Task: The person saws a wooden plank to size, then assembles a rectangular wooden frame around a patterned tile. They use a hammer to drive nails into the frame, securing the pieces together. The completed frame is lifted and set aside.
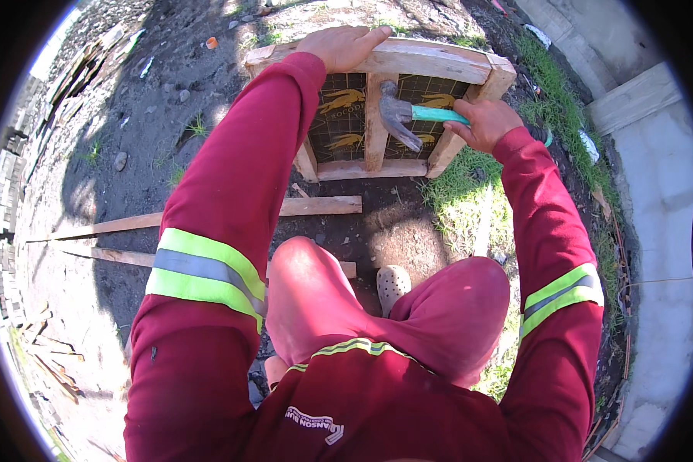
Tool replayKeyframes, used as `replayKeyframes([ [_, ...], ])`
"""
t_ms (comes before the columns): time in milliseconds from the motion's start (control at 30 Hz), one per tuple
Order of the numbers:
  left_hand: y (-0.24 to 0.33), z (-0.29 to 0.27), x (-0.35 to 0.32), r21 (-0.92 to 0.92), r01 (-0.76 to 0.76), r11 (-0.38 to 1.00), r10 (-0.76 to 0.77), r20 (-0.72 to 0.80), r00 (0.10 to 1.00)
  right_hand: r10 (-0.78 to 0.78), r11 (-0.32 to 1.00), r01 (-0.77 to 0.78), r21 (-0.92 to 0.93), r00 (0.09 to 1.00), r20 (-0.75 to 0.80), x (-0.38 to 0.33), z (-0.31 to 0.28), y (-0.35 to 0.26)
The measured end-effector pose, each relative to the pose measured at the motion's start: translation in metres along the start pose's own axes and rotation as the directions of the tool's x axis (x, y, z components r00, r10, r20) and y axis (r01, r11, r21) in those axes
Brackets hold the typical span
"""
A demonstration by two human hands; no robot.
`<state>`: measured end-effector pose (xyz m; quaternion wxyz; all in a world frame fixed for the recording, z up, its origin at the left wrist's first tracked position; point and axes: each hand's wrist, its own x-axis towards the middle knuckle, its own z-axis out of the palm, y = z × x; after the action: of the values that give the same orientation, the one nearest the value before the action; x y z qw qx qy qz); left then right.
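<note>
A wooden frame panel (439, 60) stands on edge in front of me, with dark printed plywood (339, 140) set between its timbers. My left hand (343, 46) lies on its top rail, fingers stretched out to the right and thumb side up. My right hand (487, 123) is wrapped round the green handle of a claw hammer (396, 114). The hammer's grey metal head is in front of the panel's middle upright (376, 142), claw pointing down; whether it touches the wood I cannot tell.
Long timber strips (320, 205) lie on the dirt left of my knees. Grass (470, 200) grows at the right, beside a concrete wall (658, 200). Scrap wood (73, 73) is heaped at the far left. An orange piece (212, 43) sits on the ground.
</note>
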<state>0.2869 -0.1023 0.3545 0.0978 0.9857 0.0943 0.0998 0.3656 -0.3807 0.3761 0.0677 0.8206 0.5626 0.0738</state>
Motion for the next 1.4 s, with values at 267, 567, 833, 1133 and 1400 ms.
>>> replayKeyframes([
  [267,0.002,-0.022,-0.005,-0.426,0.222,0.877,-0.177,0.141,0.974,-0.104,0.964,0.153,0.217,0.97,-0.218,-0.035,0.02,0.014],
  [567,-0.001,-0.014,-0.013,-0.77,0.185,0.611,-0.245,0.039,0.969,0.377,0.871,-0.16,0.465,0.824,-0.422,0.037,-0.052,0.067],
  [833,-0.008,-0.016,-0.022,-0.833,0.082,0.547,-0.175,-0.018,0.985,0.472,0.881,-0.445,0.161,0.85,-0.233,0.101,-0.011,0.09],
  [1133,-0.029,-0.042,-0.056,-0.888,-0.039,0.458,-0.291,-0.191,0.937,0.422,0.904,-0.427,-0.035,0.902,-0.092,0.104,-0.002,0.093],
  [1400,-0.032,-0.079,-0.357,-0.528,0.709,0.468,-0.758,0.172,0.629,0.401,0.899,-0.41,-0.154,0.912,-0.087,0.122,0.015,0.125],
])
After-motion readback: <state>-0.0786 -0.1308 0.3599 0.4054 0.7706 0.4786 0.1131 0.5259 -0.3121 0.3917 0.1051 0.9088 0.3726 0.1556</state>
